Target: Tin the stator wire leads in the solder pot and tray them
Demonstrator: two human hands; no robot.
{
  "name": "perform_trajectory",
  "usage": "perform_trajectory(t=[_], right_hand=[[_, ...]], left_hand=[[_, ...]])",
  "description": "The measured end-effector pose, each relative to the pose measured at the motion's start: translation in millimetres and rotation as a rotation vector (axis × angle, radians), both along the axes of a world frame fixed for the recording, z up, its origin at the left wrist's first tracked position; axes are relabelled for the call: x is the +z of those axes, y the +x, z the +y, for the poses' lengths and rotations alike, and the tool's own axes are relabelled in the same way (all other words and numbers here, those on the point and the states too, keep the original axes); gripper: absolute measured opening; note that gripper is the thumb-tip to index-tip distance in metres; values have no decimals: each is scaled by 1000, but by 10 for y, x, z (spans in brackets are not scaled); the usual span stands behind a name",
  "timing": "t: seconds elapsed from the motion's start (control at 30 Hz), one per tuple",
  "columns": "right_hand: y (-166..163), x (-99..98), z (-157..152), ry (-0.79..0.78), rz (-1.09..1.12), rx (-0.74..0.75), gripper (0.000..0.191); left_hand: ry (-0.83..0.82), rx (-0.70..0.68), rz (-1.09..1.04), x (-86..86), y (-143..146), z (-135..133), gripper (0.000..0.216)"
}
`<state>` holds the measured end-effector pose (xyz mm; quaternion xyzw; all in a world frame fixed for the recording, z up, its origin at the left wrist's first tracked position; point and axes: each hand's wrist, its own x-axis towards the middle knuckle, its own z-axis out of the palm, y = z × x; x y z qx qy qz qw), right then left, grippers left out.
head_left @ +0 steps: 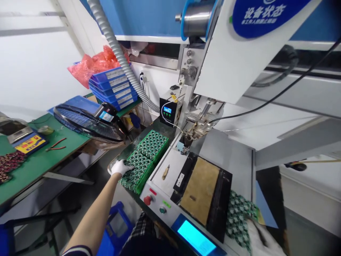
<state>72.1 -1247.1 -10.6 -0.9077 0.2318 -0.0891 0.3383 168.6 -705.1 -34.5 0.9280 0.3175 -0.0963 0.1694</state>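
Observation:
My left hand (pixel 120 166), in a white glove, rests on the near left corner of a green tray of small round parts (pixel 136 171); its fingers are curled over the parts, and what they pinch is too small to see. A second green tray (pixel 152 144) lies just behind it. My right hand (pixel 262 240), also gloved and blurred, is at the bottom right beside a pile of green circuit boards (pixel 238 217). Between the hands stands a soldering machine with a brown fixture plate (pixel 200 188) and a solder head (pixel 197 128) above it.
The machine front carries a red stop button (pixel 147 200), a green button (pixel 162 210) and a lit blue screen (pixel 196 237). A black fan (pixel 87 122), stacked blue bins (pixel 114 87), a grey hose (pixel 119 53) and a green bench (pixel 39 160) lie to the left. A blue stool (pixel 117 224) stands below.

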Motion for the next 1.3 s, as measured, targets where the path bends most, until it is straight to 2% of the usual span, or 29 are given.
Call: perform_trajectory(t=[0.07,0.17,0.2,0.23,0.3,0.4,0.5,0.6,0.73,0.83,1.0,1.3], right_hand=[[96,80,264,56,-34,43,37],[197,191,681,373,-113,106,36],[226,228,832,489,-107,125,33],[258,262,986,541,-105,139,33],[331,312,1278,634,-92,178,31],[473,328,1555,782,-108,216,55],[640,284,1503,825,-171,129,66],[818,207,1219,857,-217,32,65],[1011,101,934,895,-247,4,67],[1084,42,901,890,-262,-1,70],[1127,-23,904,879,-247,14,71],[1153,-34,874,848,-231,20,69]], left_hand=[[-17,27,-44,110,-71,28,45],[-62,86,-131,329,-308,-21,51],[-82,111,-165,400,-394,-85,52],[-112,126,-203,462,-470,-188,52],[-221,100,-274,541,-564,-526,49],[-444,-68,-345,565,-556,-1318,55],[-538,-311,-397,570,-445,-2125,57],[-476,-524,-446,594,-300,-2587,73],[-364,-767,-423,550,-126,-2735,74],[-299,-861,-391,467,-62,-2763,72],[-207,-915,-373,389,-61,-2825,71],[-113,-921,-376,379,-70,-2832,70]])
